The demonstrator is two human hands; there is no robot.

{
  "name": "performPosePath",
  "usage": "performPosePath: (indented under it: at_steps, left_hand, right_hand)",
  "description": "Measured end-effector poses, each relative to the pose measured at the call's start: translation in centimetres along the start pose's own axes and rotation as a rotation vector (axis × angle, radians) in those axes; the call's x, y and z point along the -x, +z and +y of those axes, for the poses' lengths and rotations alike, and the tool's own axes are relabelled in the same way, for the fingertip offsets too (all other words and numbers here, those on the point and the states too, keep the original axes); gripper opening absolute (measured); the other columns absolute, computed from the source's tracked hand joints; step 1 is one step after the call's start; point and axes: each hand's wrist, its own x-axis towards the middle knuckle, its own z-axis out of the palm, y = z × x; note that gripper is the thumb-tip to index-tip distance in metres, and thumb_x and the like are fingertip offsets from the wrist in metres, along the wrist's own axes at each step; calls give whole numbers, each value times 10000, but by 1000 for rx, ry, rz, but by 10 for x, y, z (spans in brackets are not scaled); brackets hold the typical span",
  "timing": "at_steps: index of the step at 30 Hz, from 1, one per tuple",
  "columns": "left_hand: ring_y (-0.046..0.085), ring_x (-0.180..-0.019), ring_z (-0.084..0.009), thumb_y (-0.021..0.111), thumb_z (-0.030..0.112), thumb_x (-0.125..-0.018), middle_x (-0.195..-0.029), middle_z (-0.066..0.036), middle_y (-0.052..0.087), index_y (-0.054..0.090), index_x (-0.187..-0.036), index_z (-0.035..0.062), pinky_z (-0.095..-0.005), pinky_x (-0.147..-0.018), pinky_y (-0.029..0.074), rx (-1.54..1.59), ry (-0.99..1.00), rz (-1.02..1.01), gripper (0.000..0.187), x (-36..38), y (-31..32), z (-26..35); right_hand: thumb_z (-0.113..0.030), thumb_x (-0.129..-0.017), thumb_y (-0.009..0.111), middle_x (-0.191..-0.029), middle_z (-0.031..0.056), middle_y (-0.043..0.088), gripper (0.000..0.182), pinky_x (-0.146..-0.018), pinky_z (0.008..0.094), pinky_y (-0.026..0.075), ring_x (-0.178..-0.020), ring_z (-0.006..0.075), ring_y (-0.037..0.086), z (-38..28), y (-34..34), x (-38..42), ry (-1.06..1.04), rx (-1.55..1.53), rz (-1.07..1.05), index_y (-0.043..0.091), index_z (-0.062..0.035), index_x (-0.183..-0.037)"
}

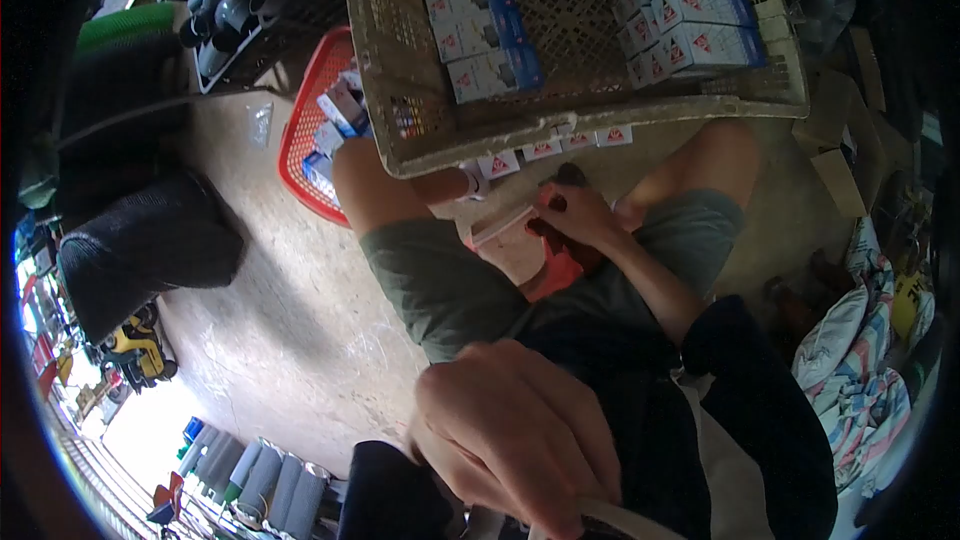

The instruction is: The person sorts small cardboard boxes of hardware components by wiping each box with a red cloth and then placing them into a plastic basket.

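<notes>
My left hand (515,430) is close to the camera, its fingers curled downward. A pale strap (615,518) runs out beside its fingertips, and they seem closed on it. Between my knees my right hand (580,218) has its fingers curled in, and whatever they hold is hidden. Just below that hand is a red plastic piece (553,275), partly in shadow. A pale, red-edged surface (508,235) lies to its left. Beyond my knees stands a large worn plastic crate (590,130), with rows of small white-and-blue boxes (485,30) inside.
A red basket (293,145) holding more boxes stands left of the crate. Several small boxes (545,148) sit under the crate's near edge. Grey pipe fittings (235,15) fill a rack at upper left. A black mesh roll (150,250) and striped sacks (855,360) flank me.
</notes>
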Motion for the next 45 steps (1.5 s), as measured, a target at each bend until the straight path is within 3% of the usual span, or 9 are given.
performPosePath:
  at_steps: [2, 5, 11, 14, 20, 35, 38, 41, 45]
  left_hand:
    - [729, -812, -316, 710, 50, -900, -861, -202, 735, 728, -906, -54, -414, -750, 599, -312, -100, -45, 105, -10, -26, 31]
    - [718, -954, -249, 663, 66, -904, -1027, -125, 736, 679, -1151, -3, -344, -864, 571, -1107, -856, 489, 257, -53, -56, 71]
    - [665, -1072, -356, 635, 84, -864, -1126, -204, 663, 589, -1277, 80, -475, -894, 549, -2034, -1574, -165, 416, -29, -264, 38]
    - [642, -1118, -373, 679, 87, -819, -1210, -218, 631, 574, -1287, 55, -475, -927, 543, -1919, -1832, -312, 481, -14, -295, 29]
    - [589, -1182, -393, 805, 210, -771, -1342, -190, 548, 471, -1358, 16, -518, -953, 533, -1937, -1514, -206, 703, 21, -287, 26]
    - [694, -983, -333, 824, 174, -724, -1180, -161, 643, 382, -1498, 60, -494, -795, 557, -2021, -1744, -521, 899, 43, -277, -6]
    - [693, -1033, -352, 751, 118, -806, -1140, -122, 692, 449, -1370, 76, -574, -773, 545, -1876, -1871, -421, 641, 40, -280, -7]
    - [706, -980, -333, 826, 226, -744, -1070, -186, 699, 327, -1531, 62, -469, -797, 579, -1870, -1879, -490, 946, 39, -282, -3]
    - [698, -965, -363, 793, 177, -772, -1046, -164, 692, 386, -1483, 86, -475, -829, 578, -1914, -1751, -467, 825, 31, -283, 15]
  right_hand:
    - [-503, -874, 651, -873, 192, 714, 482, -771, 477, 547, -847, 387, 697, 9, 7, -4, -32, 32, 12, 698, -25, -916]
    - [-518, -870, 643, -886, 202, 707, 512, -758, 491, 547, -844, 397, 693, 1, 2, 0, 11, -29, -40, 689, -13, -937]
    - [-492, -868, 656, -853, 194, 705, 503, -731, 487, 551, -819, 380, 697, -6, 8, -1, -20, 8, -36, 679, 5, -945]
    - [-459, -874, 667, -835, 194, 702, 469, -708, 478, 549, -798, 381, 696, -24, -5, 1, -47, -12, -20, 671, 2, -959]
    - [-453, -885, 675, -837, 178, 708, 454, -713, 456, 558, -808, 365, 704, -31, -3, -3, -19, 3, -148, 647, -1, -907]
    - [-462, -878, 667, -828, 199, 708, 471, -726, 477, 558, -800, 374, 704, -30, 0, -2, 3, 44, -188, 650, 8, -902]
    - [-452, -878, 667, -831, 202, 708, 468, -725, 479, 559, -800, 377, 705, -26, 3, -3, -3, 5, -198, 645, 14, -921]
    - [-444, -877, 669, -834, 206, 707, 466, -730, 482, 559, -800, 380, 704, -31, -2, -1, 18, -11, -209, 640, 18, -936]
    - [-436, -875, 673, -840, 210, 707, 463, -736, 482, 561, -801, 381, 704, -30, -2, -1, -9, 3, -188, 638, 21, -941]
